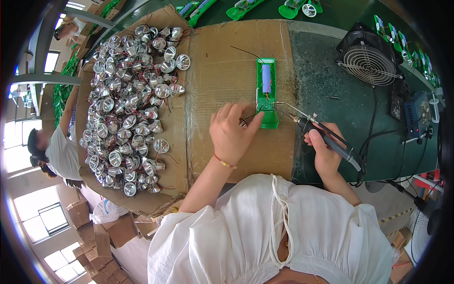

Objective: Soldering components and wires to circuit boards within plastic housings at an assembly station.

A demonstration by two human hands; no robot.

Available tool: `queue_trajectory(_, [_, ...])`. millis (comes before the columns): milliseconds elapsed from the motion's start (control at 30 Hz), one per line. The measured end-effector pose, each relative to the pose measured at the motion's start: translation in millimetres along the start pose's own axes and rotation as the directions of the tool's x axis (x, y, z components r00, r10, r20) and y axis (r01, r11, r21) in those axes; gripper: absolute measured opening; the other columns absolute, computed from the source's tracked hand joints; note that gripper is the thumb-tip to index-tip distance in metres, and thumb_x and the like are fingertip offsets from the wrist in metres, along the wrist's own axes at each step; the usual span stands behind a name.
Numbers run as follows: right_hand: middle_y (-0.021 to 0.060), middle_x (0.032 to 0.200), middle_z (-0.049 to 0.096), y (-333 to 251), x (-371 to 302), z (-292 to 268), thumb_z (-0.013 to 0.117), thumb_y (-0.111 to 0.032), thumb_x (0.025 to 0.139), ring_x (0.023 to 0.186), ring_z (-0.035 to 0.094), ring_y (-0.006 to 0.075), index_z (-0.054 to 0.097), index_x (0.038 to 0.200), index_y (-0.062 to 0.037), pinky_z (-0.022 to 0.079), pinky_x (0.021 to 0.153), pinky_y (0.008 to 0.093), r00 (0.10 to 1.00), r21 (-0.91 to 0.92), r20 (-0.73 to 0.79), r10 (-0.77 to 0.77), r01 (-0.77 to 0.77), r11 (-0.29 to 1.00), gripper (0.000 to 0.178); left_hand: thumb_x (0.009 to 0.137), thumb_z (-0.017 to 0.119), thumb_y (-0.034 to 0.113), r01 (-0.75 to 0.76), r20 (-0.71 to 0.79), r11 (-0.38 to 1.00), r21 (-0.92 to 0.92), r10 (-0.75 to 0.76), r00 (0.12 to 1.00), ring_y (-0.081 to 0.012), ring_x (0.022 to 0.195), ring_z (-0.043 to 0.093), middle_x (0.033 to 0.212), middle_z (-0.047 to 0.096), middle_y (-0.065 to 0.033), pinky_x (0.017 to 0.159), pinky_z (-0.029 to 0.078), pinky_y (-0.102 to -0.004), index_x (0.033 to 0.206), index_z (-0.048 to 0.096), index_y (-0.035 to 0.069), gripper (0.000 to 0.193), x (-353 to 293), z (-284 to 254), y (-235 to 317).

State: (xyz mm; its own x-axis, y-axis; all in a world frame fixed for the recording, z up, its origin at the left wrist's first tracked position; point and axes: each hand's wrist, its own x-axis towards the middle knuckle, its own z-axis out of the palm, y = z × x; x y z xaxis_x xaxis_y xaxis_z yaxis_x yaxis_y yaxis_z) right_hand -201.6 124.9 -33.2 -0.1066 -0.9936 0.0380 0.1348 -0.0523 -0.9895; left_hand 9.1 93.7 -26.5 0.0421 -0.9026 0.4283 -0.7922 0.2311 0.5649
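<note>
just beyond my white top (213,236), my forearms reach forward, a beaded bracelet (225,163) on the left wrist. my right hand (327,158) is wrapped around a soldering iron (338,149), its tip aimed left at a small circuit board (266,105). my left hand (231,128) curls over from the other side, fingertips close to the board; a small silvery thing (243,123) shows beneath, mostly hidden, and i cannot tell whether i grip it. between my hands, that board sits in an open green housing (269,120) lying lengthwise on flat cardboard (220,61), with a violet battery cell (266,78) in its farther part. to the left spreads a heap of silvery reflectors (128,121) with thin wires; to the right, a blue box (416,118) and, farther off, a black fan (368,62) stand on the dark green table (350,111). along its far side lie more green housings (245,8). well past the heap, another person (64,154) in white stretches out an arm.
</note>
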Motion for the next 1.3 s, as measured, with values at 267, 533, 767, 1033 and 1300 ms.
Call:
queue_trajectory(267, [0.0088, 0.073, 0.063, 4, 0, -1, 0.066, -0.009, 0.081, 0.064, 0.059, 0.0104, 0.056, 0.09, 0.0038, 0.046, 0.057, 0.0209, 0.997, -0.077, 0.023, -0.076, 0.078, 0.994, 0.018, 0.072, 0.069, 0.007, 0.233, 0.169, 0.927, -0.294, -0.19, 0.967, -0.0186, 0.062, 0.058, 0.077, 0.058, -0.0074, 0.058, 0.046, -0.0292, 0.072, 0.063, 0.002, 0.009, 4, 4, 7])
queue_trajectory(533, [0.0058, 0.069, 0.062, 6, 3, 2, 0.066, -0.008, 0.08, 0.06, 0.057, 0.0079, 0.057, 0.088, 0.0022, 0.044, 0.053, 0.0201, 0.995, -0.139, 0.059, -0.082, 0.09, 0.986, 0.016, 0.074, 0.069, 0.007, 0.195, 0.244, 0.962, -0.192, -0.145, 0.959, -0.0146, 0.062, 0.058, 0.081, 0.057, -0.0076, 0.057, 0.048, -0.0247, 0.077, 0.064, 0.0, 0.008, 2, 8, 0])
queue_trajectory(767, [0.0056, 0.068, 0.062, 4, 3, 6, 0.066, -0.009, 0.08, 0.059, 0.057, 0.0077, 0.057, 0.086, 0.0024, 0.044, 0.053, 0.0203, 0.997, -0.11, -0.002, -0.08, 0.08, 0.991, 0.015, 0.074, 0.07, 0.009, 0.283, 0.314, 0.93, -0.236, -0.203, 0.927, -0.0146, 0.069, 0.057, 0.082, 0.057, -0.007, 0.063, 0.048, -0.0255, 0.077, 0.066, 0.001, 0.009, 5, 5, 2])
queue_trajectory(1033, [0.0065, 0.069, 0.063, 3, 3, 3, 0.065, -0.008, 0.081, 0.059, 0.057, 0.0081, 0.057, 0.086, 0.0023, 0.045, 0.054, 0.021, 0.996, -0.165, 0.049, -0.072, 0.079, 0.983, 0.015, 0.074, 0.071, 0.01, 0.321, 0.338, 0.913, -0.25, -0.229, 0.913, -0.0141, 0.07, 0.057, 0.082, 0.057, -0.006, 0.064, 0.047, -0.0259, 0.077, 0.067, 0.002, 0.01, 6, 4, 1])
queue_trajectory(1300, [0.0098, 0.073, 0.063, -2, 2, 1, 0.065, -0.009, 0.082, 0.063, 0.059, 0.0116, 0.055, 0.091, 0.004, 0.047, 0.058, 0.022, 0.999, -0.053, -0.021, -0.03, 0.029, 0.998, 0.018, 0.074, 0.071, 0.012, 0.373, 0.367, 0.891, -0.259, -0.266, 0.891, -0.0144, 0.07, 0.056, 0.08, 0.057, -0.0056, 0.064, 0.046, -0.0262, 0.077, 0.067, 0.001, 0.012, 9, 3, 3])
